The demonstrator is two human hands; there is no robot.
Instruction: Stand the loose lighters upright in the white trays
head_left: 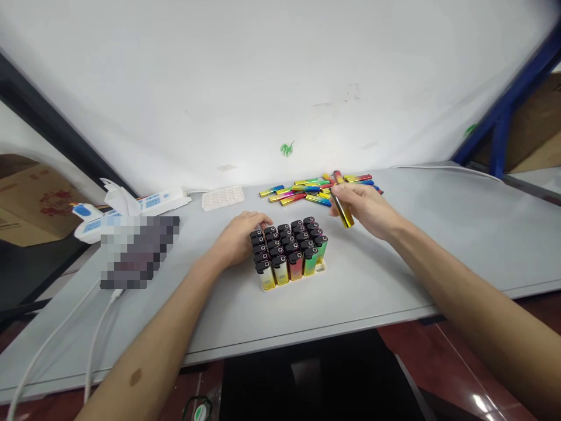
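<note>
My right hand (362, 202) pinches a shiny metallic lighter sleeve (344, 215), red at the top and gold at the bottom, tilted above the table. Below and left of it, several black-topped lighters (287, 245) stand upright in rows in a white holder (322, 269). Their bodies are coloured yellow, red and green; one slot at the holder's front right corner has no lighter. At the rear left of the rows rests my left hand (245, 234), fingers loosely bent and apart, partly hidden behind the lighters. Behind lies a loose pile of metallic coloured sleeves (293, 199).
A white tray with holes (223, 199) lies by the back wall. On the left are a power strip (162, 202) with plugs and a blurred dark device (140, 251) on a white cable (99, 327). The grey table's (350, 310) front edge runs below my arms.
</note>
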